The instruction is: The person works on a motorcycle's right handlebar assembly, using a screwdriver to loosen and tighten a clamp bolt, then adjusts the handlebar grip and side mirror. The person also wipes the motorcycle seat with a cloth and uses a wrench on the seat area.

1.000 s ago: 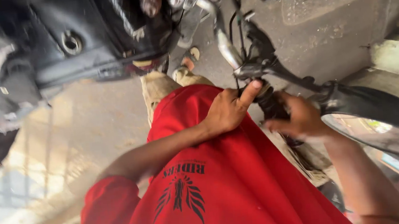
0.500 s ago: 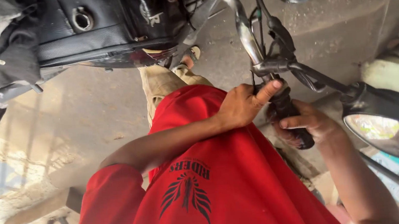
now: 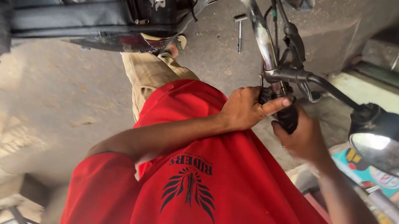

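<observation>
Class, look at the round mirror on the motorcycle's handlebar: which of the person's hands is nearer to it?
The right hand. It grips the black handlebar grip just beside the mirror. The left hand rests on the far side of the grip, further from the mirror.
</observation>
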